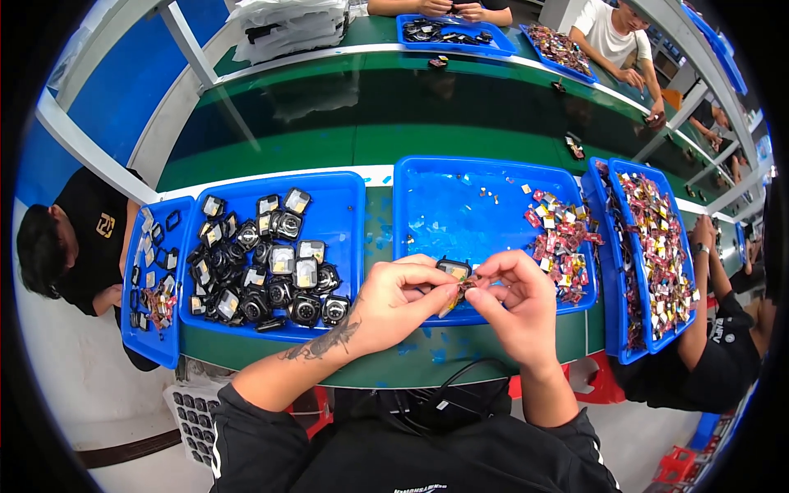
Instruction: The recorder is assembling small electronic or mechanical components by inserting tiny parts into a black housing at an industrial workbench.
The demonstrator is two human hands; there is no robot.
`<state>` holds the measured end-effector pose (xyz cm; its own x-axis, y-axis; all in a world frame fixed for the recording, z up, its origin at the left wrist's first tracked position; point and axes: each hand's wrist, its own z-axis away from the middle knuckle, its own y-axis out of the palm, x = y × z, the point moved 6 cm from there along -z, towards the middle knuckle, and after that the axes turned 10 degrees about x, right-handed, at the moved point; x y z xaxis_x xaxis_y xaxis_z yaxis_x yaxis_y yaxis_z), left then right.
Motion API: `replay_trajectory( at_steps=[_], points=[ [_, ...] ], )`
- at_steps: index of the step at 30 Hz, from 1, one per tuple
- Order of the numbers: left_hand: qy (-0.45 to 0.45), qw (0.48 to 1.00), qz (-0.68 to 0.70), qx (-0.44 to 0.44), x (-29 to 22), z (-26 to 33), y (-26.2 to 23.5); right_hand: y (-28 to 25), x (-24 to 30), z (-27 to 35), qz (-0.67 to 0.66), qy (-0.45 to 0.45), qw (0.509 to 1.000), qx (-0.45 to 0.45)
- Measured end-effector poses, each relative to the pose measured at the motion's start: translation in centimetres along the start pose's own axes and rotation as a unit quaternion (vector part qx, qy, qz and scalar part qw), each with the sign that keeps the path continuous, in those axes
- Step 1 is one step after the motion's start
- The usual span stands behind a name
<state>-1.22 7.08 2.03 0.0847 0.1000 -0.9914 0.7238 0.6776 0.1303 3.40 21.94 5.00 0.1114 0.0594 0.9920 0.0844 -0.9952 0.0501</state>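
Just over the near edge of a blue tray [493, 164], both my hands meet at a black watch case [454, 267]. My left hand [393, 302] grips the case between thumb and fingers. Thumb and forefinger of my right hand [523, 308] are pinched at its inner parts, where a small tangle of metallic and yellow pieces [462, 287] shows. Exactly what the right fingertips hold is hidden. Small red, white and yellow electronic parts [563, 246] are heaped at that tray's right side. Left of it, another blue tray [355, 246] carries many black watch cases [304, 310].
Stacked trays of red and yellow parts [653, 246] stand at the right. A smaller tray [168, 349] lies far left. Beyond runs a green conveyor belt [296, 135] with scattered pieces. Co-workers sit left, right and opposite. A black cable [468, 366] hangs at the near edge.
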Motion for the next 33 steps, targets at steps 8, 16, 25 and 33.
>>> replay_trajectory(
  at_steps=[8, 16, 25, 33],
  points=[
    [0.066, 0.991, 0.105, -0.053, 0.2, 0.2, 1.0, 0.5, -0.2, 0.4, 0.123, -0.081, 0.981, -0.122],
    [0.044, 0.977, 0.186, -0.091, 0.0, 0.6, 1.3, 0.7, 0.4, 0.3, 0.172, -0.078, 0.967, -0.172],
    [0.109, 0.992, -0.020, -0.063, -1.8, 0.7, -0.4, -0.1, 0.5, -4.0, 0.194, -0.048, 0.979, -0.037],
    [-0.086, 0.710, -0.688, -0.126, -4.7, 8.4, -9.3, -9.9, -6.8, -24.0, 0.347, 0.097, 0.931, -0.062]
  ],
)
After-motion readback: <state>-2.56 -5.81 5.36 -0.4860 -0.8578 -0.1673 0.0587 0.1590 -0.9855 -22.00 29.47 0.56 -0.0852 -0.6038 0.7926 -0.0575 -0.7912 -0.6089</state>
